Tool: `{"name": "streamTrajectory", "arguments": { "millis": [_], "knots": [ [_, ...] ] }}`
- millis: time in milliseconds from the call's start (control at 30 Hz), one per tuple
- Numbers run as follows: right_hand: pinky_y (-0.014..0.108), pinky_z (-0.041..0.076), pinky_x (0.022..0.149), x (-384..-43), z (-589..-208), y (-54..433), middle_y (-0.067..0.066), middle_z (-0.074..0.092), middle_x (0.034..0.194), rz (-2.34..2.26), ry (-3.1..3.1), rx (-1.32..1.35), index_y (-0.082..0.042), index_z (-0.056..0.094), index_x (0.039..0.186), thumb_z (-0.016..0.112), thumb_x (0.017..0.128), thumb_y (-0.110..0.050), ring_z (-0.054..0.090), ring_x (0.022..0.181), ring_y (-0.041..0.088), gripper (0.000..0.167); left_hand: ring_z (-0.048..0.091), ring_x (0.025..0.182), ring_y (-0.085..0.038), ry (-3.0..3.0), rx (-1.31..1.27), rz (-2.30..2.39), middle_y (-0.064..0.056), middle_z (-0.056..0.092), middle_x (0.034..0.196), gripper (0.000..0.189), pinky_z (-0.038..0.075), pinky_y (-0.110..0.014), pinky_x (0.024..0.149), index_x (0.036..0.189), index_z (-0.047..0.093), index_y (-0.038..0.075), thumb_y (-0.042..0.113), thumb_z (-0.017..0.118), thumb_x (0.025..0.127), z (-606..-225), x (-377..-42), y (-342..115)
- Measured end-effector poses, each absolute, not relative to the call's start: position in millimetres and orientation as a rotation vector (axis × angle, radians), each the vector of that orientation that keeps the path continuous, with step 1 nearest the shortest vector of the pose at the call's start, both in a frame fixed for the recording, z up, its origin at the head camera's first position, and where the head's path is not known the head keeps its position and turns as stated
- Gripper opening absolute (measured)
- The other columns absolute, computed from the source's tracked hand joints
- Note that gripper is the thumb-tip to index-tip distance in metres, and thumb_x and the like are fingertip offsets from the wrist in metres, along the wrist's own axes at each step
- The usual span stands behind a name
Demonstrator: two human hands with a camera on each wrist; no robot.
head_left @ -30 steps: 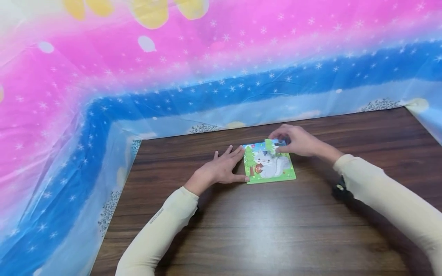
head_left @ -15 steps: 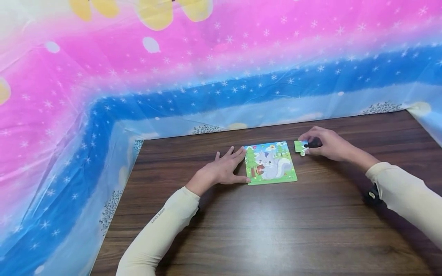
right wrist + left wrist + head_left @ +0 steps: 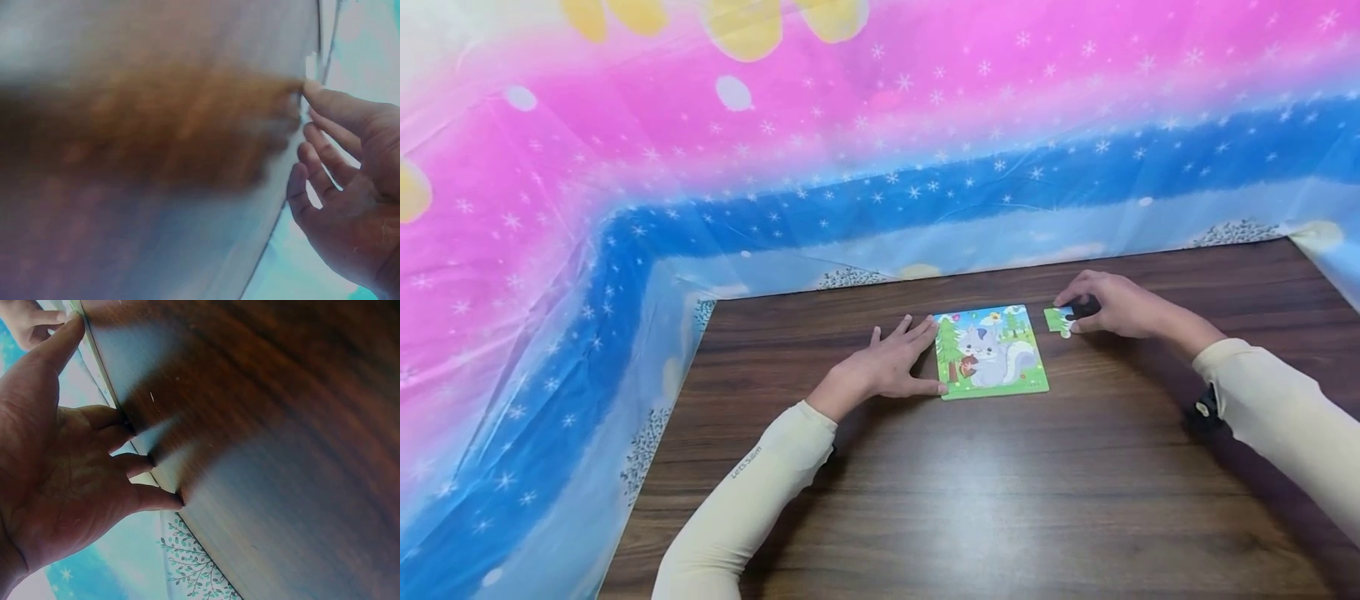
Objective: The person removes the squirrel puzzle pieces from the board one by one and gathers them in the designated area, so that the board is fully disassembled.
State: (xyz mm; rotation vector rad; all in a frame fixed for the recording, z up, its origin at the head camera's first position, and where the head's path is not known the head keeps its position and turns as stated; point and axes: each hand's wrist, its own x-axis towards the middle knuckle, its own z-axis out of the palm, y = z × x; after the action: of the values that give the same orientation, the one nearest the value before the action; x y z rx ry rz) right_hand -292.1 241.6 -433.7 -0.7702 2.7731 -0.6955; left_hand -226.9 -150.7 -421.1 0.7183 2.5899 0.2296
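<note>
A square picture board (image 3: 992, 354) with a grey squirrel, green trees and a blue sky lies flat on the table. My left hand (image 3: 887, 362) is spread at its left side, with the thumb and a fingertip touching the board's edge. Seen from the left wrist, the straight fingers of that hand (image 3: 69, 469) rest on the wood. To the right of the board, my right hand (image 3: 1116, 308) pinches a small green and white jigsaw piece (image 3: 1057, 320) by its right side, low over the table. In the right wrist view the right hand (image 3: 356, 181) mostly hides the piece.
The dark wooden table (image 3: 970, 492) reaches toward me and to both sides. A pink and blue snowflake cloth (image 3: 850, 167) stands along its back and left edges. A black wrist strap (image 3: 1208, 408) shows under the right cuff.
My right hand has drawn the jigsaw piece off the board's upper right corner to the right, then stayed nearly still beside the board. My left hand has kept its place.
</note>
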Motion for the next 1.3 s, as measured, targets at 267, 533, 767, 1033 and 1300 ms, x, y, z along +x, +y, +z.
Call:
{"name": "streamTrajectory", "arguments": {
  "millis": [267, 533, 767, 1033, 1300],
  "knots": [
    [0.062, 0.05, 0.105, -292, -427, 211, 0.019, 0.064, 0.141, -0.725, 2.742, -0.819, -0.008, 0.067, 0.139, 0.077, 0.096, -0.017, 0.062, 0.126, 0.039, 0.045, -0.005, 0.168, -0.029, 2.595, 0.702, 0.229, 0.002, -0.002, 0.181, 0.102, 0.002, -0.071, 0.13, 0.173, 0.003, 0.023, 0.067, 0.06, 0.1, -419, -226, -154],
    [0.058, 0.051, 0.101, -277, -435, 170, 0.018, 0.067, 0.135, -0.741, 2.772, -0.873, -0.004, 0.068, 0.136, 0.079, 0.097, -0.024, 0.062, 0.122, 0.035, 0.046, -0.005, 0.168, -0.029, 2.592, 0.719, 0.244, 0.001, -0.001, 0.181, 0.101, 0.001, -0.07, 0.13, 0.173, 0.004, 0.022, 0.065, 0.06, 0.101, -419, -225, -151],
    [0.057, 0.051, 0.104, -269, -434, 140, 0.016, 0.063, 0.133, -0.724, 2.744, -0.919, -0.006, 0.068, 0.137, 0.083, 0.093, -0.026, 0.06, 0.123, 0.034, 0.05, -0.004, 0.168, -0.028, 2.591, 0.705, 0.247, 0.002, -0.001, 0.181, 0.101, 0.001, -0.07, 0.13, 0.173, 0.005, 0.023, 0.065, 0.061, 0.1, -420, -225, -150],
    [0.055, 0.054, 0.102, -270, -432, 123, 0.015, 0.061, 0.134, -0.558, 2.792, -0.884, -0.008, 0.067, 0.137, 0.084, 0.093, -0.028, 0.059, 0.123, 0.033, 0.052, -0.005, 0.168, -0.028, 2.588, 0.717, 0.248, 0.003, -0.002, 0.181, 0.101, 0.002, -0.07, 0.13, 0.173, 0.003, 0.023, 0.066, 0.06, 0.1, -420, -226, -150],
    [0.053, 0.052, 0.101, -280, -424, 115, 0.017, 0.057, 0.129, -0.611, 2.685, -0.81, -0.004, 0.063, 0.132, 0.084, 0.092, -0.023, 0.059, 0.118, 0.032, 0.049, -0.005, 0.168, -0.028, 2.583, 0.697, 0.251, 0.003, -0.002, 0.181, 0.101, 0.002, -0.069, 0.131, 0.173, 0.003, 0.024, 0.066, 0.06, 0.1, -419, -226, -149]
  ]
}}
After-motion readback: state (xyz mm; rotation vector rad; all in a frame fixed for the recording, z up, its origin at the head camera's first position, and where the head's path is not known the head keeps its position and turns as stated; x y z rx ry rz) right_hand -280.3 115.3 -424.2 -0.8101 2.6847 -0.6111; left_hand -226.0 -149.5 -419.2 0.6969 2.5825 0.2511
